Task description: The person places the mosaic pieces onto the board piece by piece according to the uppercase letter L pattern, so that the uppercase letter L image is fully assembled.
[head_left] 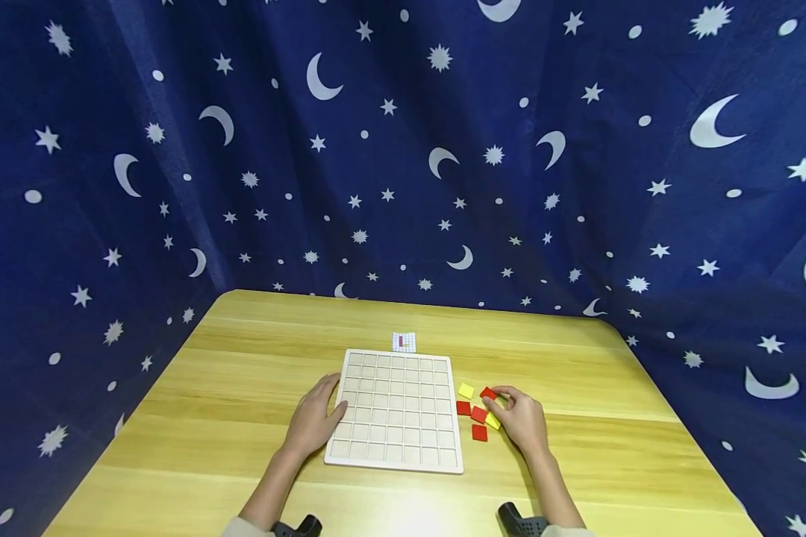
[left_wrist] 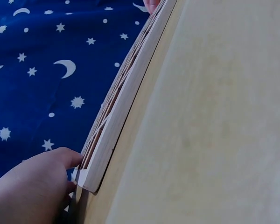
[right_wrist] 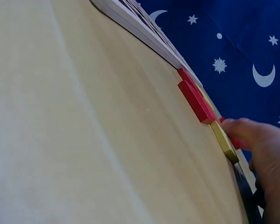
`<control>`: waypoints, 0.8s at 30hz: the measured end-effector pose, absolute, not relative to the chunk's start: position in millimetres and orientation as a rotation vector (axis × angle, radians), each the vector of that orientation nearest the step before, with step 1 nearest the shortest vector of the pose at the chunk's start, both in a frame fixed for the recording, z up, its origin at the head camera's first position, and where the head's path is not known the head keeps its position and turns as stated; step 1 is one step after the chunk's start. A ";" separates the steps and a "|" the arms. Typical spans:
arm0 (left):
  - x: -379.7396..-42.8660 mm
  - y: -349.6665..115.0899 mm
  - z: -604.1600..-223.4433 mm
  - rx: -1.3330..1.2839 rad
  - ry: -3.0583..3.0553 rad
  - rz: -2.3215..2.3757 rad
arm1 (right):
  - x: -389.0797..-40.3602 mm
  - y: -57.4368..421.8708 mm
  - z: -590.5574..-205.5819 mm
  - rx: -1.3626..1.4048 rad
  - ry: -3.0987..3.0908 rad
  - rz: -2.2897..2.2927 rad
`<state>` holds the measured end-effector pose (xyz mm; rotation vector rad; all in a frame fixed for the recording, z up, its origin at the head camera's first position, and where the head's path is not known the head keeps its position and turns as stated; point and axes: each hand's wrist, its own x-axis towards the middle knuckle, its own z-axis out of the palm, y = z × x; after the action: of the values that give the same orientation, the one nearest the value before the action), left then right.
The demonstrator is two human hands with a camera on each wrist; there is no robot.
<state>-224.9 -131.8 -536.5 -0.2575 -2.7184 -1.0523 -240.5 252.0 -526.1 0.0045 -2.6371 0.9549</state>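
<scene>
A white wooden grid board (head_left: 396, 467) with rows of square cells lies on the table. My left hand (head_left: 312, 421) holds its left edge, the thumb over the rim and the fingers along the side. In the left wrist view the thumb (left_wrist: 72, 157) meets the board's edge (left_wrist: 123, 100). To the right of the board, my right hand (head_left: 522, 419) pinches a red square tile (head_left: 488, 392) between thumb and fingers. Around it lie other red tiles (head_left: 480, 432) and yellow tiles (head_left: 466, 391). One yellow tile (head_left: 493, 421) is partly covered by the right hand.
A small printed grid card (head_left: 404, 342) with a coloured mark lies just behind the board. The wooden table (head_left: 275, 321) is bordered by a dark blue curtain (head_left: 403, 171) with moons and stars. Black straps with devices (head_left: 524, 522) sit at both wrists.
</scene>
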 end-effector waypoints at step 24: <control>-224.5 -132.4 -536.9 -0.271 -2.626 -1.122 | -278.8 106.5 -501.4 0.566 -2.493 1.108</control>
<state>-224.5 -132.4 -536.9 -0.2708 -2.6260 -1.1217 -278.8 106.5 -501.4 0.5655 -2.4926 1.1084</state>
